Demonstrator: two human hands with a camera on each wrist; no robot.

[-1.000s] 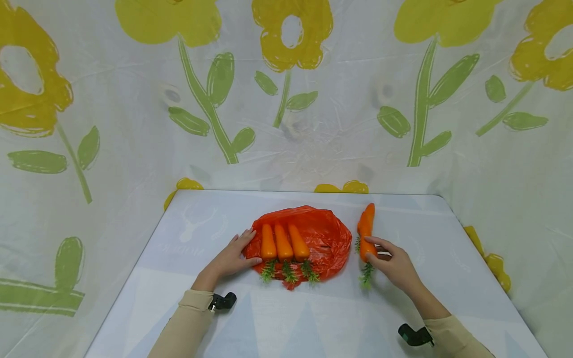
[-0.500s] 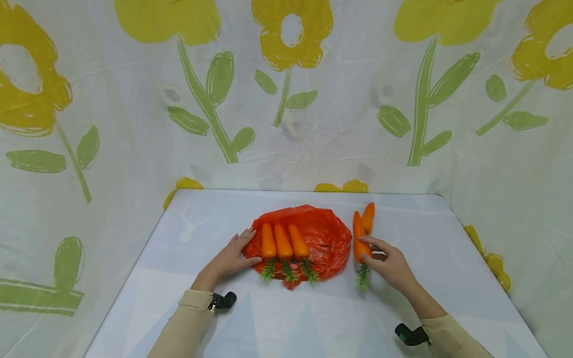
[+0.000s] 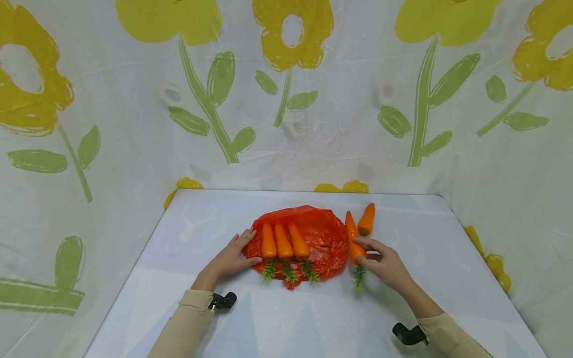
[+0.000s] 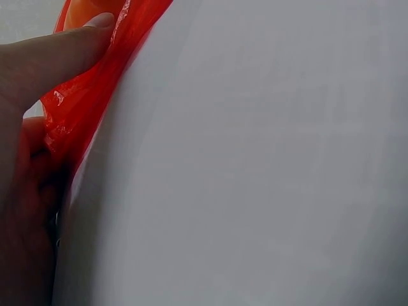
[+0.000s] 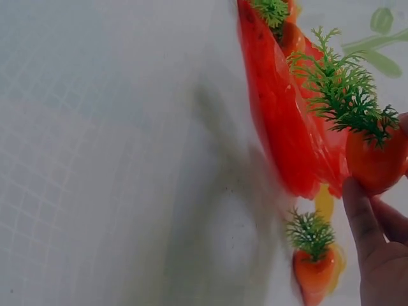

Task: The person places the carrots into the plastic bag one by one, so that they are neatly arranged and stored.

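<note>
Nearest the bench's (image 3: 313, 318) front edge: right hand (image 3: 386, 266), fingers curled round a carrot (image 3: 353, 239), leafy end toward that edge. Left hand (image 3: 233, 257) flat, fingers straight, pressing the orange bag's (image 3: 329, 236) left rim mid-bench. Three carrots (image 3: 283, 242) side by side on the bag. Farther back, another carrot (image 3: 366, 219), perhaps touching the held one.

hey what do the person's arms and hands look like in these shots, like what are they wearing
Both hands, the left hand and the right hand, are bare: no gloves or rings show. Each arm wears a long beige sleeve reaching the wrist, with a small black camera strapped beneath each cuff.
</note>
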